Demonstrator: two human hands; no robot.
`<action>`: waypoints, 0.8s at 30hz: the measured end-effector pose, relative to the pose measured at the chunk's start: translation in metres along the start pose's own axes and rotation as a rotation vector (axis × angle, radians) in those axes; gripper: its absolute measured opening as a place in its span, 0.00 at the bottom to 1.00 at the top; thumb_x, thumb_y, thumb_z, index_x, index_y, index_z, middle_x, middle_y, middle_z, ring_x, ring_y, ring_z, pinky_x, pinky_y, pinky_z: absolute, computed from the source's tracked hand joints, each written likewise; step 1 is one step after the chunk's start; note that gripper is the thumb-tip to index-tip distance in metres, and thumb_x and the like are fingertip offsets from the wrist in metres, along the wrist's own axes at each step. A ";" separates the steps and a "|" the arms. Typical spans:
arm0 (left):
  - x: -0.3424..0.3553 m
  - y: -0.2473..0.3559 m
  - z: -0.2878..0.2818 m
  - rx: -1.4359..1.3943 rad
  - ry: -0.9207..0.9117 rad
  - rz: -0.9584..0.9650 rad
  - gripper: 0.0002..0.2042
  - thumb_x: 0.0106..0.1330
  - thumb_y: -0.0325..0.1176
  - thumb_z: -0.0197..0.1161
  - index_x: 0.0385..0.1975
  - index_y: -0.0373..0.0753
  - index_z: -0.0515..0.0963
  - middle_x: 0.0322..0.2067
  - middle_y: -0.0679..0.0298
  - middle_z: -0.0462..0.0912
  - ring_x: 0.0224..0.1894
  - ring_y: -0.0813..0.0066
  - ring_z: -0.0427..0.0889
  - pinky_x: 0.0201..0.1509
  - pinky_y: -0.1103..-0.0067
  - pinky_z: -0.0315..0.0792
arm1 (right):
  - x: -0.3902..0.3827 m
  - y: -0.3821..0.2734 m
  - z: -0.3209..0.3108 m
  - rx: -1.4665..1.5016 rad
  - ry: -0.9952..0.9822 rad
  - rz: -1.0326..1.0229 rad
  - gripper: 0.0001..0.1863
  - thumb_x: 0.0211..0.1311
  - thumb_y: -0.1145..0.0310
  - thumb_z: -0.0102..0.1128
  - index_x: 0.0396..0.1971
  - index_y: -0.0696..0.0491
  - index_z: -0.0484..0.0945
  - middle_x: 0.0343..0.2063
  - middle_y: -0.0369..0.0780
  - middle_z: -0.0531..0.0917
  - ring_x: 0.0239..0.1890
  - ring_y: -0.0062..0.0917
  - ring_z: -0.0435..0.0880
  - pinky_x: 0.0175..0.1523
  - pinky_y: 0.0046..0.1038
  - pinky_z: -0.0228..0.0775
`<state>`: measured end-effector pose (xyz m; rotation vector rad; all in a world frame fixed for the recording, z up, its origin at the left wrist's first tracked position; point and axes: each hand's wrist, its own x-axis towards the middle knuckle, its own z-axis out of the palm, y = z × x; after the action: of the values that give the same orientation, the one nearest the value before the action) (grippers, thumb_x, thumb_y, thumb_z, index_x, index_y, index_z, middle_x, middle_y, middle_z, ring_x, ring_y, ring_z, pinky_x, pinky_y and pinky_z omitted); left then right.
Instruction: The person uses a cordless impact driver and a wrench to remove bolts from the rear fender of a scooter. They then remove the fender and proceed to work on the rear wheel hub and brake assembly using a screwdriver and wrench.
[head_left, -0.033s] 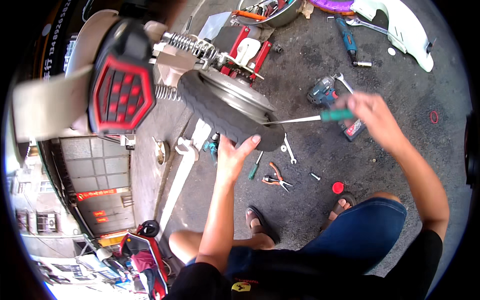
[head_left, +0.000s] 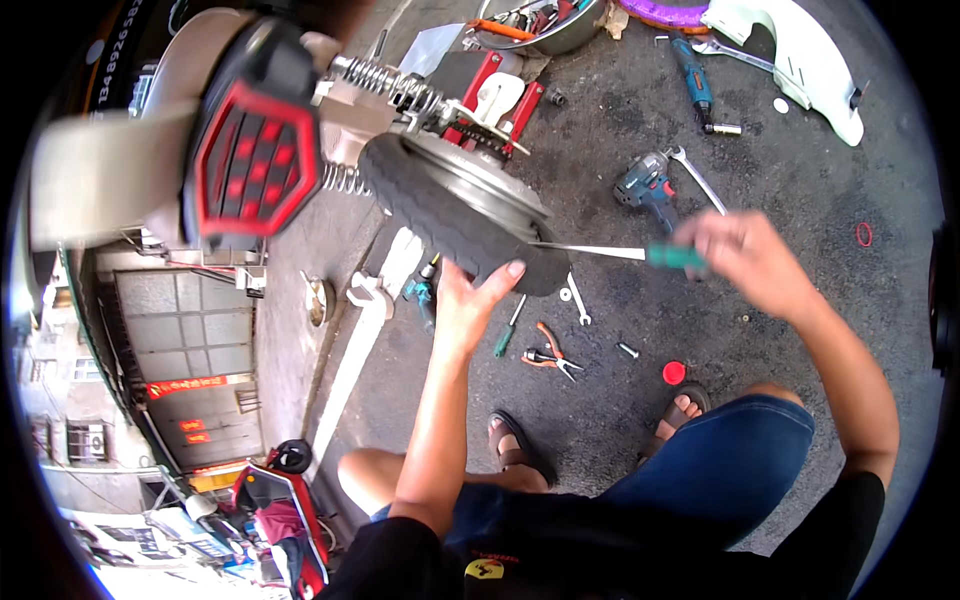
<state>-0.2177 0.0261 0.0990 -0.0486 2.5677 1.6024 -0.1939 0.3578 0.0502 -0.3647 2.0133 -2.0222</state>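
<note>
A black tyre (head_left: pixel 440 215) sits on a silver wheel rim (head_left: pixel 480 185), joined to a vehicle with coil springs (head_left: pixel 390 85). My left hand (head_left: pixel 470 305) is closed round the tyre's near edge, thumb on top and fingers hidden beneath. My right hand (head_left: pixel 745 255), slightly blurred, grips the green handle of a long screwdriver (head_left: pixel 610 251). The screwdriver's shaft points left, and its tip is at the tyre's edge by the rim; whether it goes in between them I cannot tell.
On the ground lie pliers (head_left: pixel 552 352), a green-handled screwdriver (head_left: pixel 510 328), a small wrench (head_left: pixel 580 300), a bolt (head_left: pixel 628 350), a red cap (head_left: pixel 674 373) and an impact driver (head_left: pixel 645 188). A metal basin (head_left: pixel 570 38) of tools and a white curved panel (head_left: pixel 800 60) are farther off.
My right hand and the screwdriver handle have dropped slightly toward me. The left hand still holds the tyre; the view has shifted a little.
</note>
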 end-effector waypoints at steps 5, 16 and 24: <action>-0.005 -0.018 -0.013 -0.033 -0.035 0.203 0.34 0.51 0.36 0.73 0.54 0.27 0.64 0.47 0.53 0.78 0.51 0.67 0.77 0.56 0.74 0.69 | -0.018 -0.029 0.074 0.040 -0.267 0.475 0.18 0.60 0.58 0.56 0.38 0.58 0.75 0.23 0.43 0.81 0.16 0.22 0.76 0.21 0.22 0.69; 0.001 -0.057 -0.069 -0.018 -0.068 0.236 0.49 0.43 0.56 0.72 0.56 0.19 0.62 0.48 0.32 0.74 0.55 0.45 0.75 0.58 0.66 0.68 | -0.001 -0.049 0.300 0.688 0.309 0.796 0.12 0.60 0.59 0.54 0.29 0.51 0.66 0.14 0.33 0.66 0.11 0.19 0.61 0.17 0.24 0.53; 0.019 -0.063 -0.098 -0.111 -0.213 0.247 0.52 0.40 0.54 0.75 0.59 0.19 0.60 0.51 0.36 0.74 0.57 0.51 0.74 0.59 0.70 0.66 | 0.073 -0.011 0.419 0.989 0.725 0.396 0.11 0.61 0.59 0.51 0.25 0.49 0.66 0.14 0.33 0.67 0.11 0.20 0.64 0.15 0.24 0.57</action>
<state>-0.2390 -0.0888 0.0832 0.4224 2.3951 1.7236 -0.1116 -0.0597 0.0630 0.9824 0.9129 -2.7128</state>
